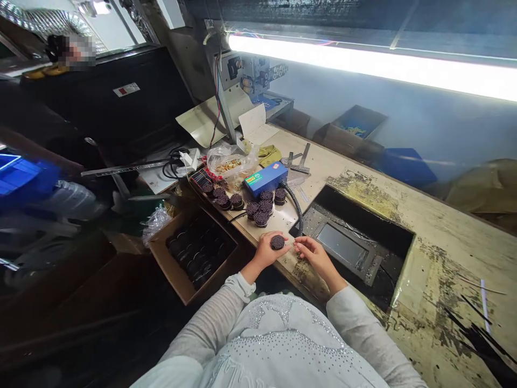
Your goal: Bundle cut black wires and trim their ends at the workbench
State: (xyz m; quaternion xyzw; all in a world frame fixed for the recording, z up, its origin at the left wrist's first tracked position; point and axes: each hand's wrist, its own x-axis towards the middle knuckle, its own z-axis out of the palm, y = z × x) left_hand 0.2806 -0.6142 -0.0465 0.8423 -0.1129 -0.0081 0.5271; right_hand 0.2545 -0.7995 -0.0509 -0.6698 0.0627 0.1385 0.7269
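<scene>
My left hand [268, 251] is wrapped round a dark round bundle [278, 242], whose flat end with a dimpled, grainy texture faces up. Close on its right, my right hand [314, 254] has thumb and forefinger pinched together near the bundle's side. Whatever lies between those fingertips is too small to make out. Several bundles of the same kind [261, 217] stand on the workbench [288, 218] just beyond my hands. Behind them is a blue box [266, 180] with a label, and a black ribbed hose [298, 207] curves from it toward my right hand.
A cardboard box [163, 258] of dark round pieces stands below the bench at left. A recessed opening with a metal frame [343, 245] lies right of my hands. Farther back are a plastic bag [232, 161] and metal brackets [299, 160]. A bright tube light [363, 67] hangs overhead.
</scene>
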